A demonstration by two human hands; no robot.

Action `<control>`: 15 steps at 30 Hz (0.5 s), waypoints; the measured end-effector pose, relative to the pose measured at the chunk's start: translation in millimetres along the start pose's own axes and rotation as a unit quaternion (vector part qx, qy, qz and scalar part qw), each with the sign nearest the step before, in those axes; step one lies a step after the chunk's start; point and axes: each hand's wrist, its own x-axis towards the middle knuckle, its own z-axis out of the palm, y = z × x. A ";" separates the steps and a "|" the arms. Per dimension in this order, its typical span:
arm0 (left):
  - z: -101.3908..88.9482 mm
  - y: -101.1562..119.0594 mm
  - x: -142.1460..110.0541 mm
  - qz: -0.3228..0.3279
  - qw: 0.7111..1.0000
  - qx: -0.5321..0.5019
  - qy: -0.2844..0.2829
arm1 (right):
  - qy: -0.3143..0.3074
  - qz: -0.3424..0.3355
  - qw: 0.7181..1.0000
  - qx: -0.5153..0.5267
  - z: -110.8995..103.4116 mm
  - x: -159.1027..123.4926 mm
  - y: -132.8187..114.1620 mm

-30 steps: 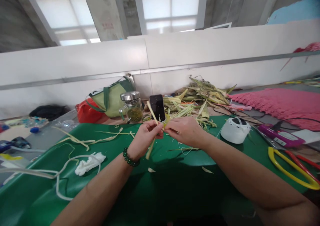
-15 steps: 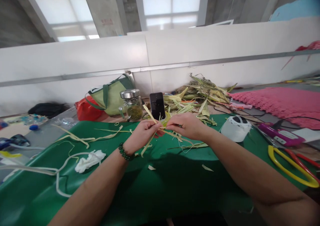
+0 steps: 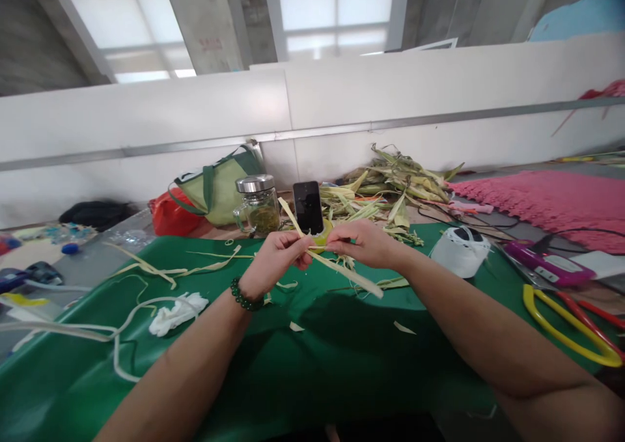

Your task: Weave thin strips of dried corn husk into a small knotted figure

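My left hand (image 3: pixel 277 260), with a dark green bead bracelet on its wrist, pinches a pale corn husk strip (image 3: pixel 349 274). One end of the strip sticks up past the fingers, and the longer end slants down to the right beneath my right hand. The fingers of my right hand (image 3: pixel 365 243) are pressed together close beside the left fingertips; what they grip is too small to make out. Right behind the hands are a yellow-green round object (image 3: pixel 323 234), partly hidden, and an upright black phone (image 3: pixel 308 201).
A heap of corn husks (image 3: pixel 405 178) lies at the back. Left of the phone stand a glass jar (image 3: pixel 262 214) and a green bag (image 3: pixel 222 191). A white thread roll (image 3: pixel 459 254) and yellow-handled scissors (image 3: pixel 561 331) are on the right. White tissue (image 3: pixel 176 314) lies on the green cloth (image 3: pixel 273 370).
The strip's lower end has swung from below my left hand to the lower right, under my right hand. My right hand has drawn slightly away from the left fingertips.
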 end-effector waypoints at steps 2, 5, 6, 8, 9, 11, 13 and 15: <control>1.1 -0.5 -0.4 -0.018 0.999 -0.036 0.001 | 0.001 0.012 1.000 0.006 1.1 -0.3 0.9; 1.9 1.5 -1.4 -0.022 0.999 -0.040 -0.014 | -0.001 0.025 1.000 0.002 2.3 -1.3 0.4; 1.9 2.4 -1.6 -0.017 0.999 -0.023 -0.019 | -0.002 0.025 1.000 -0.001 2.5 -1.6 -0.1; 1.6 3.8 -1.7 -0.001 1.000 0.012 -0.026 | -0.005 0.018 1.000 -0.009 2.0 -1.9 -1.3; 1.2 4.2 -1.6 0.010 0.999 0.023 -0.027 | -0.007 0.013 1.000 -0.011 1.3 -1.9 -1.9; -0.3 4.4 -1.4 0.027 0.999 0.032 -0.029 | -0.010 0.007 1.000 -0.012 -1.1 -1.6 -2.6; -2.3 4.4 -1.1 0.027 0.998 0.037 -0.031 | -0.017 0.011 1.000 -0.004 -4.1 -1.1 -1.9; -4.0 4.3 -0.5 0.004 0.999 0.037 -0.036 | -0.017 0.036 0.999 0.028 -6.6 -0.3 0.4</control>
